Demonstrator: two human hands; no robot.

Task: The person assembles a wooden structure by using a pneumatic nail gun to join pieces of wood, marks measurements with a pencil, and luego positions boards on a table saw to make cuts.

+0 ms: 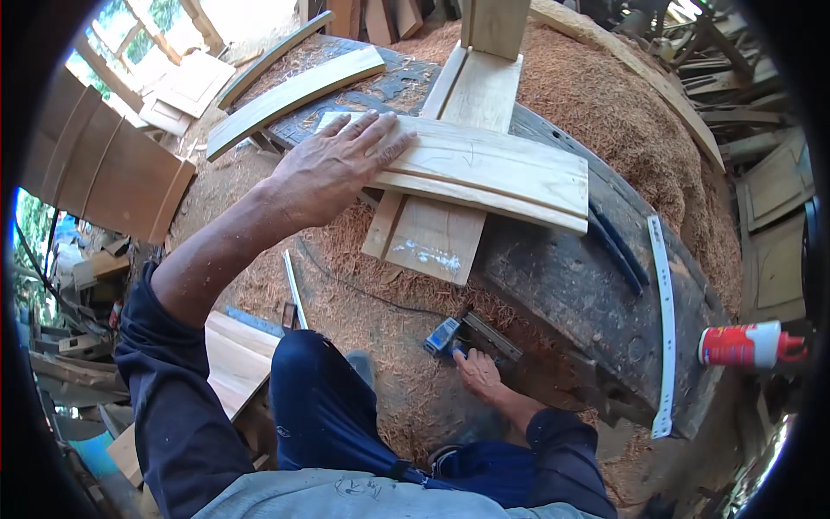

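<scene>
Biggest of all is the dark bench [553, 268] curving across in front of me, which gives the wood something solid to bear on. On it 2 grooved pale boards lie crossed. The upper board [510, 169] runs left to right, its broad face up, and rests across the lower board [437, 238], which likely props it off the bench top. That lower board points away from me, its near end jutting past the bench edge. A curved pale piece [298, 97] sits at the left end, apart from the crossed pair, and a white perforated strip [662, 329] lies along the right end, probably put there to be out of the way. Near that strip is a red and white bottle [748, 344], within easy reach, I'd judge.

My left hand [346, 164] is spread flat on the upper board's left end, palm down, fingers extended; it presses rather than grips, I think to steady the board. So the upper board lies directly under my left hand and well apart from my right.

Down below the bench edge, my right hand [478, 372] is partly closed at a blue tool [443, 336]. The fingers seem to have hold of its end, though I can't tell how firmly. A thin dark cord [372, 298] trails near it.
</scene>
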